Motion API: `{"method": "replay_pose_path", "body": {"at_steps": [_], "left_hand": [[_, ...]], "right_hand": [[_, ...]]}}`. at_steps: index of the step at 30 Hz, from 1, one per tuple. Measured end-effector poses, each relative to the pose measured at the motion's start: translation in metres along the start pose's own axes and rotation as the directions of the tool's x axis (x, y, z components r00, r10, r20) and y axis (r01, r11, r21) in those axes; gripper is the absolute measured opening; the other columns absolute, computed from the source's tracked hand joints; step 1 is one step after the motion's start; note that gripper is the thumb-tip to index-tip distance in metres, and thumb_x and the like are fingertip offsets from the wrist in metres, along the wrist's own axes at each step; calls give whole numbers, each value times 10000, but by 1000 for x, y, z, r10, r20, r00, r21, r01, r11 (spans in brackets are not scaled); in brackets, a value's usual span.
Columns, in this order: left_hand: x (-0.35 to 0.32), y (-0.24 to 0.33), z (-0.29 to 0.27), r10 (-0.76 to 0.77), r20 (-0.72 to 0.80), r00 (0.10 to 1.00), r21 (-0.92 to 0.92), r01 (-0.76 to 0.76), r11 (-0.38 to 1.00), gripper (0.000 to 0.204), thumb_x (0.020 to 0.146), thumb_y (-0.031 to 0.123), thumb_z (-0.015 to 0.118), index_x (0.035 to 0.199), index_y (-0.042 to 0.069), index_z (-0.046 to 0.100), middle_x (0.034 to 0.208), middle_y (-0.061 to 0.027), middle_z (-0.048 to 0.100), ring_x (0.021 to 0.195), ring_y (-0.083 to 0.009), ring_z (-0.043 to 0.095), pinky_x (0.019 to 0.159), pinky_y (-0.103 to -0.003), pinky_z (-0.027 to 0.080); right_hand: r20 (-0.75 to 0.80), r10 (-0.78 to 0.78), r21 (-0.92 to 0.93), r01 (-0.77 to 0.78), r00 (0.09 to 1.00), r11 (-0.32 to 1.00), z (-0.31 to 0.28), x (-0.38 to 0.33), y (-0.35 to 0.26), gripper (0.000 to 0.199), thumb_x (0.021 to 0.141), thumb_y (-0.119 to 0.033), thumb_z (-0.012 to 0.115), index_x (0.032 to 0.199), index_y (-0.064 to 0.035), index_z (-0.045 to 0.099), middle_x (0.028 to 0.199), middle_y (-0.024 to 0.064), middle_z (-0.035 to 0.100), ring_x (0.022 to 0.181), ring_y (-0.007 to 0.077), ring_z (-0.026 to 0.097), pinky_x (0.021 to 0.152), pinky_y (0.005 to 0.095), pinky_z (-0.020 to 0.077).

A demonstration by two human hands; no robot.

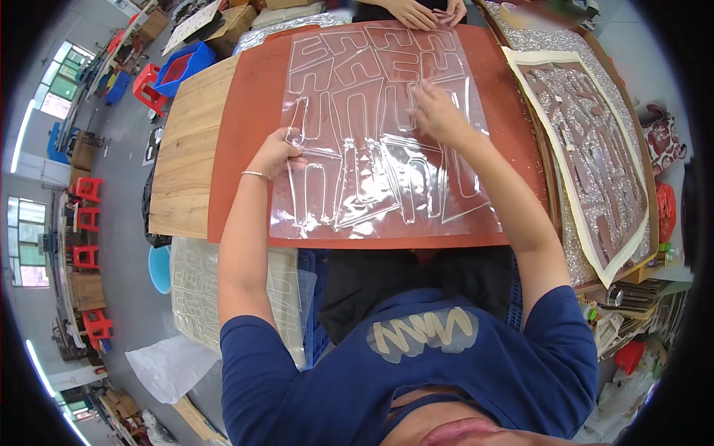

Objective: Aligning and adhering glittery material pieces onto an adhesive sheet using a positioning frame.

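Observation:
A large clear plastic sheet with raised outlines of U-shaped and angular pieces lies over a reddish-brown board. My left hand is at the sheet's left edge, its thumb and fingers closed on the plastic there. Over the upper right part of the sheet is my right hand. Its fingers are apart and slightly blurred, with nothing seen in them; whether they touch the plastic I cannot tell. Light glares off the sheet's lower middle.
Another person's hands rest at the far edge. A wooden board lies left of the red-brown one. On the right is a pale-bordered panel of cut shapes. More patterned sheets stand below left, beside a blue bucket.

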State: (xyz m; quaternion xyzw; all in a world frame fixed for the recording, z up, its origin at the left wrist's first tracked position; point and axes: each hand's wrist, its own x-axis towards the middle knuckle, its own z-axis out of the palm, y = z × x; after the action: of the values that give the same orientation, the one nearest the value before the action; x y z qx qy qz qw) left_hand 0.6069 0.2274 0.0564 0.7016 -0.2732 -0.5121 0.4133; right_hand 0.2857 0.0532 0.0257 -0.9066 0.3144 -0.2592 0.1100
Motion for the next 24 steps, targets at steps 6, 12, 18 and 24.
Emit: {"method": "replay_pose_path", "body": {"at_steps": [6, 12, 18, 24], "left_hand": [[-15, -15, 20, 50, -181, 982, 63, -39, 997, 618, 794, -52, 662, 1282, -33, 283, 812, -157, 600, 580, -227, 651, 476, -350, 585], [3, 0, 17, 6, -178, 984, 181, 27, 983, 640, 800, -25, 669, 1287, -71, 256, 815, -174, 612, 565, -227, 653, 424, -320, 524], [-2, 25, 27, 35, -216, 976, 963, 207, 170, 672, 803, 414, 692, 1183, -84, 446, 1063, -248, 612, 1016, -370, 609, 857, -551, 463], [44, 47, 86, 513, -148, 846, 979, 50, 198, 704, 861, 532, 563, 1358, 52, 424, 1425, -249, 359, 1352, -407, 284, 1040, -611, 250]], "right_hand": [[42, 243, -382, -209, 969, 900, 23, 32, 58, 528, 943, -461, 408, 1377, -161, 444, 1467, 139, 364, 1373, 334, 301, 1085, 605, 179], [12, 281, -359, -258, 960, 897, 32, 43, 67, 532, 946, -464, 386, 1404, -197, 420, 1488, 105, 344, 1395, 316, 264, 1102, 602, 142], [-26, 244, -365, -237, 969, 900, 30, 42, 67, 528, 928, -462, 440, 1386, -199, 442, 1460, 103, 390, 1360, 304, 333, 1091, 588, 180], [-64, 238, -317, -245, 969, 916, 30, 43, 66, 511, 919, -442, 455, 1349, -168, 492, 1439, 104, 420, 1353, 302, 346, 1085, 600, 186]]}}
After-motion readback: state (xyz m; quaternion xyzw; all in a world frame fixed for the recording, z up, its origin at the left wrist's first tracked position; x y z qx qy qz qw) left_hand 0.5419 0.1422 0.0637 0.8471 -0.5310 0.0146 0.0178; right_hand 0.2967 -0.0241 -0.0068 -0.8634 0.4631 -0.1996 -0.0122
